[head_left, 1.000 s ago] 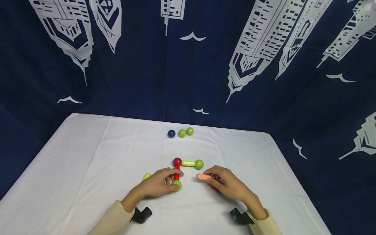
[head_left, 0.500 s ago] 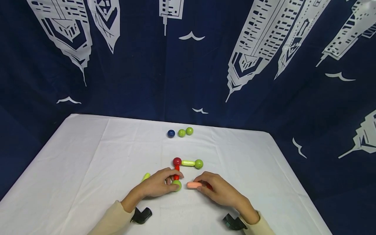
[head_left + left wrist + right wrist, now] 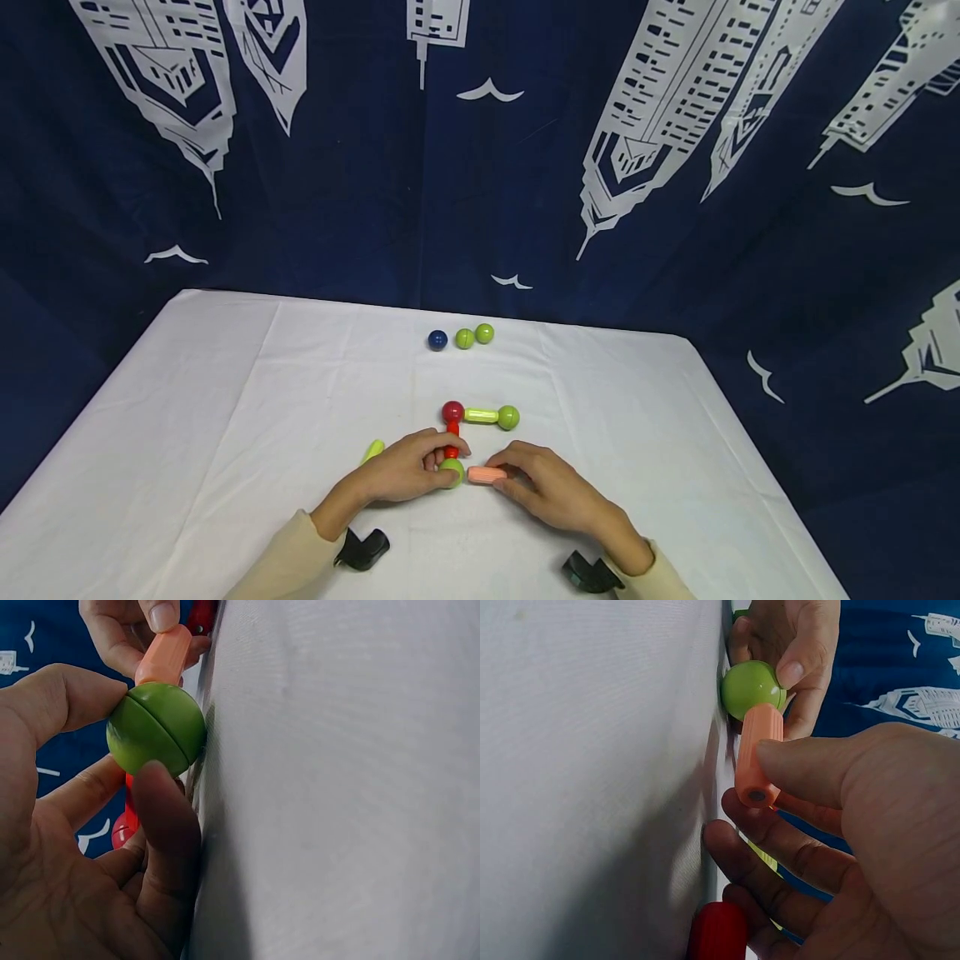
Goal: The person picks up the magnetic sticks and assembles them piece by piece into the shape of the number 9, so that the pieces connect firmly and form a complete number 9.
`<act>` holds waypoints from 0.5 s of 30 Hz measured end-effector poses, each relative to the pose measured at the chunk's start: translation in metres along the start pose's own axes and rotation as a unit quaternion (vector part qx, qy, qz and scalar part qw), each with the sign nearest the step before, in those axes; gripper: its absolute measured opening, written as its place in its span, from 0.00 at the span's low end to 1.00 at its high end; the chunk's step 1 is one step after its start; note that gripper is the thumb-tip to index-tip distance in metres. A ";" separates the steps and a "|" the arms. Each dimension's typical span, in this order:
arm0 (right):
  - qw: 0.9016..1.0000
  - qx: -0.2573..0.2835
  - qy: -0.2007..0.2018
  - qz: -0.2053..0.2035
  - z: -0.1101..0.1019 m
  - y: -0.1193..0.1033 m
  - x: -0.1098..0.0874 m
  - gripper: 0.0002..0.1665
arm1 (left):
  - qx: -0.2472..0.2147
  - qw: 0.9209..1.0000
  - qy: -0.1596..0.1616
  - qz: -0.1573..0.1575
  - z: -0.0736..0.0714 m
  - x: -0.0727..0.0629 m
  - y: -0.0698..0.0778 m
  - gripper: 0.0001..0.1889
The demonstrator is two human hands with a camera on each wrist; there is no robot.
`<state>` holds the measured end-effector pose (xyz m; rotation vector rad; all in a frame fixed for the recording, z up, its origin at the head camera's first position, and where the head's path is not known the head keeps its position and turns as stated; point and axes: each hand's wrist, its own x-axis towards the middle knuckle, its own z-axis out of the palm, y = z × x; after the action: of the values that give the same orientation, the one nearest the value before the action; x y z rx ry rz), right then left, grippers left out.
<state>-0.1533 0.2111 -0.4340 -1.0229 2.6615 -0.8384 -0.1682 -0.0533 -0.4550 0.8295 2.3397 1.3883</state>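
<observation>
My left hand [image 3: 401, 471] pinches a green ball [image 3: 154, 727] between thumb and fingers, low over the white cloth. A red stick [image 3: 452, 442] runs from this ball up to a red ball [image 3: 453, 412]. From there a yellow-green stick [image 3: 481, 416] leads right to a second green ball [image 3: 508, 417]. My right hand [image 3: 551, 487] pinches a salmon-coloured magnetic stick [image 3: 757, 761] between thumb and fingers. Its far end meets the pinched green ball. Another red stick [image 3: 718, 934] lies beside the right hand's lower fingers, hidden in the head view.
At the far side of the white-covered table [image 3: 225, 400] sit a dark blue ball [image 3: 437, 340] and two green balls [image 3: 465, 338]. A yellow-green stick [image 3: 373, 451] shows partly behind the left hand. A navy curtain [image 3: 337, 208] with white buildings hangs behind.
My right hand has moved left and a little nearer the person, bringing the salmon-coloured stick against the green ball. The left hand has stayed in place.
</observation>
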 end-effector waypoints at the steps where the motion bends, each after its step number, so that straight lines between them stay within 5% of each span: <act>1: 1.000 -0.002 0.001 0.001 0.000 0.000 0.000 0.12 | 0.001 1.000 -0.001 0.000 0.000 0.000 0.000 0.15; 15: 1.000 -0.008 0.004 0.014 0.001 -0.001 0.000 0.11 | 0.015 1.000 -0.011 -0.005 -0.001 0.000 0.000 0.14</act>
<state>-0.1524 0.2097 -0.4344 -0.9847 2.6861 -0.8194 -0.1684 -0.0537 -0.4544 0.8361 2.3503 1.3380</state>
